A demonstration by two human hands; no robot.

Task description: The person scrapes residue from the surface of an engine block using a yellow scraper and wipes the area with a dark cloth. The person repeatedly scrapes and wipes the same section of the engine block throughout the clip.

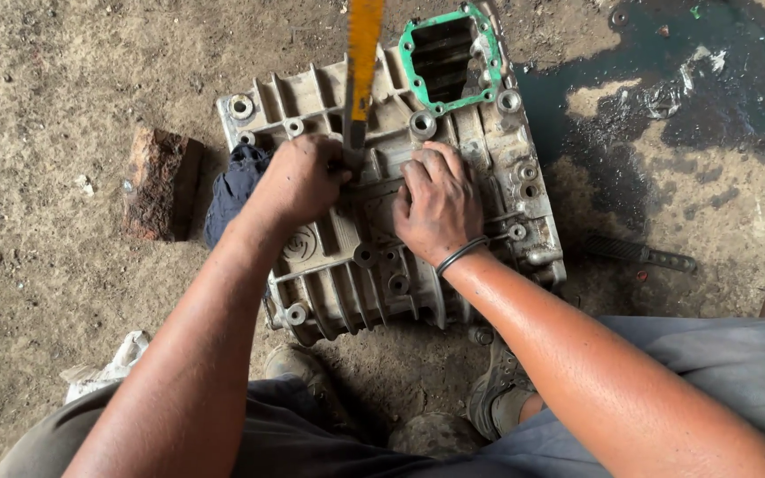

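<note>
Grey cast-aluminium gearbox housing [382,257], ribbed and bolt-holed, lies flat on the dirt floor [46,265]. From the head view we look straight down on it. Our knees and dusty shoes [498,389] sit at its near edge.

Left hand [298,181]: fingers curled into a closed fist around the lower end of a yellow-handled flat metal tool [363,71]. Tool stands roughly upright, its grey blade meeting the housing near the middle of the far half. The tip is hidden by our knuckles, so we cannot tell what it bears on.

Right hand [440,208]: palm down, fingers [427,168] loosely bent and spread on the casting just beside the tool. It presses on the housing and grips nothing. A dark band [462,254] circles the wrist.

At the housing's far right corner there is a rectangular opening rimmed by a green gasket [446,57].

Against the left edge of the housing a dark blue rag [232,190] is tucked partly under the casting. Well left of that lies a rusty reddish-brown brick [159,184].

Right of the housing, a black ribbed tool handle [635,254] lies on the ground, apart from the casting. Beyond it, toward the floor's far right corner, a dark oily puddle [710,88] spreads out.

White crumpled cloth [108,367] sits near our left knee.
</note>
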